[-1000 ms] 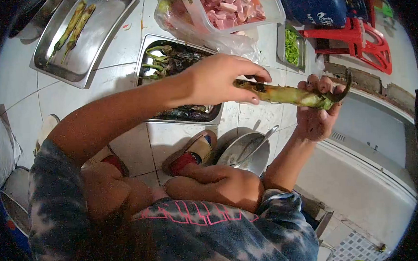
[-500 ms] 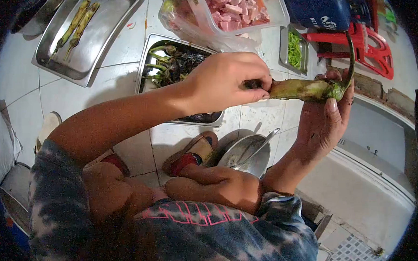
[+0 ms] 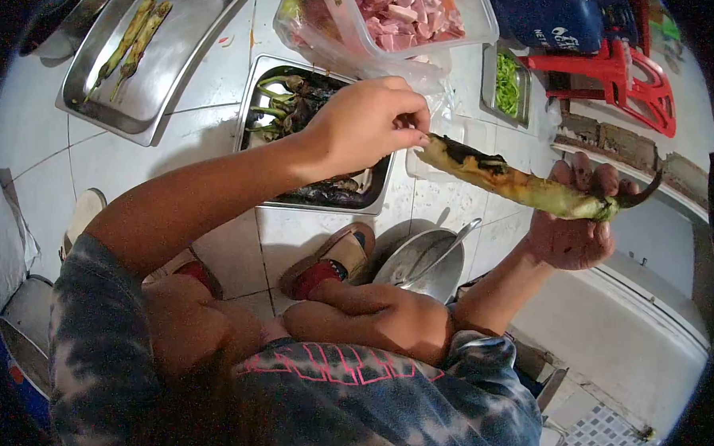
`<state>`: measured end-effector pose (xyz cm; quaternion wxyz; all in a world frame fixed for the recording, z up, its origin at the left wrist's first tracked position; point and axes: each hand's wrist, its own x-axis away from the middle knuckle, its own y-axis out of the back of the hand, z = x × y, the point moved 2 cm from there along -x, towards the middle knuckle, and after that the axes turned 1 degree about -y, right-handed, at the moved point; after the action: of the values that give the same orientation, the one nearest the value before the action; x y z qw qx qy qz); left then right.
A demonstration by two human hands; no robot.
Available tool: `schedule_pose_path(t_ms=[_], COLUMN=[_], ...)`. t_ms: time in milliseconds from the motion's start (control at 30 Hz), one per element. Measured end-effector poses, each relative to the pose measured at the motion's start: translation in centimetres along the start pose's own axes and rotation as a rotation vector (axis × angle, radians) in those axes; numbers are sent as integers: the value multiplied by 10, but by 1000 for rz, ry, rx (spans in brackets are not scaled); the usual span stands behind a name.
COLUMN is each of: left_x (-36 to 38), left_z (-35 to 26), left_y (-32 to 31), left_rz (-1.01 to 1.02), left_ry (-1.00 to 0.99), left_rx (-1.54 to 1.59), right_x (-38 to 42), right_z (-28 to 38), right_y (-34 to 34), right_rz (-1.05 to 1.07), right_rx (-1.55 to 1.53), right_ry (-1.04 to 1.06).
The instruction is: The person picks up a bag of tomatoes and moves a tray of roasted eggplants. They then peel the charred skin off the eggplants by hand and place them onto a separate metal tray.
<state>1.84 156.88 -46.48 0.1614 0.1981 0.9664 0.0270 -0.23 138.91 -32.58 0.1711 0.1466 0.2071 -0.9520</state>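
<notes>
A long roasted eggplant [image 3: 523, 185], pale green with charred dark skin patches, is held out across the right side. My right hand [image 3: 576, 225] grips its stem end, where a curved dark stem sticks out. The fingertips of my left hand [image 3: 377, 126] pinch its other end, at the charred skin. Below my left hand, a metal tray [image 3: 372, 205] holds several blackened eggplants with green stems. Two peeled eggplants [image 3: 136, 43] lie in another metal tray [image 3: 187, 63] at the upper left.
A plastic container [image 3: 476, 30] of cut pink meat stands at the top. Beside it are a small tray of chopped greens [image 3: 506, 89], a blue gas cylinder [image 3: 543, 11] and a red plastic stool [image 3: 626, 84]. A metal bowl [image 3: 422, 260] with a utensil is near my foot.
My right hand has moved down and to the right, and my left hand slightly up and left. More of the eggplant now shows between them, slanting down to the right.
</notes>
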Motion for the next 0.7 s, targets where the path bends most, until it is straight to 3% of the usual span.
schedule_pose_path(t_ms=[133, 233, 333, 367, 500, 600, 700], left_x=[-4, -3, -2, -2, 1, -1, 0], left_z=[3, -1, -13, -13, -21, -24, -26], left_y=[-4, -12, -18, -18, -17, -18, -14], left_rz=[72, 193, 282, 377, 675, 637, 552], left_ry=[-44, 27, -66, -139, -27, -81, 79], left_rx=[-127, 97, 211, 192, 590, 567, 603], right_x=[2, 4, 5, 3, 3, -1, -3], right_z=[-9, -16, -19, -20, -22, -23, -23], right_y=[1, -3, -6, -4, -6, -6, -3], right_rz=[-5, 23, 101, 155, 179, 150, 85], right_rx=[-54, 1, 29, 9, -94, -160, -209], right_ry=[-24, -51, -90, -100, -80, -69, -70])
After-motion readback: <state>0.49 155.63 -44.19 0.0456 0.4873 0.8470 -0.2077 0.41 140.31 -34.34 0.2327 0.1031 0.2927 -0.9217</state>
